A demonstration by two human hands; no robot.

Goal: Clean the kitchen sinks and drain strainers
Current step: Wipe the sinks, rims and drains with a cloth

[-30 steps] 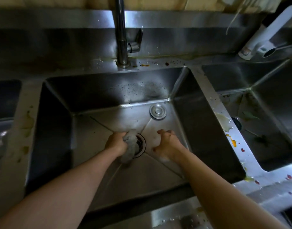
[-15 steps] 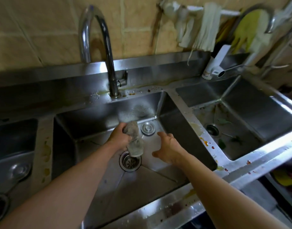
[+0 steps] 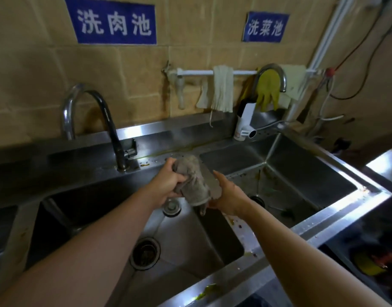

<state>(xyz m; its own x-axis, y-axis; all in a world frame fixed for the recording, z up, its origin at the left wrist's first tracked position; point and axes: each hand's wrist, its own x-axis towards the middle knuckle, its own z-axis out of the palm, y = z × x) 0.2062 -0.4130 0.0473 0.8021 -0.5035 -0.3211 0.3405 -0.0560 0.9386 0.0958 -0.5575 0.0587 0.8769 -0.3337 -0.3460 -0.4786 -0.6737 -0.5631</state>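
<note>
A grey wet cloth [image 3: 194, 182] hangs above the middle steel sink [image 3: 190, 244]. My left hand [image 3: 168, 182] grips its upper part. My right hand [image 3: 227, 196] holds its lower right edge from the side, fingers around the fabric. Below them the round drain strainer [image 3: 144, 253] sits in the sink floor with dark debris in it, and a round metal plug [image 3: 171, 207] lies further back. The right sink [image 3: 301, 180] has green scraps around its drain [image 3: 256, 199].
A curved tap [image 3: 97, 120] stands behind the middle sink, a second tap [image 3: 271, 74] behind the right one. Gloves and rags [image 3: 222, 89] hang on a wall rail. Food stains mark the divider [image 3: 241, 231] and front rim. A third basin lies at the far left.
My left hand lifted the cloth from the drain up above the sink's back edge. My right hand rose off the sink floor and took hold of the cloth. The view tilted upward.
</note>
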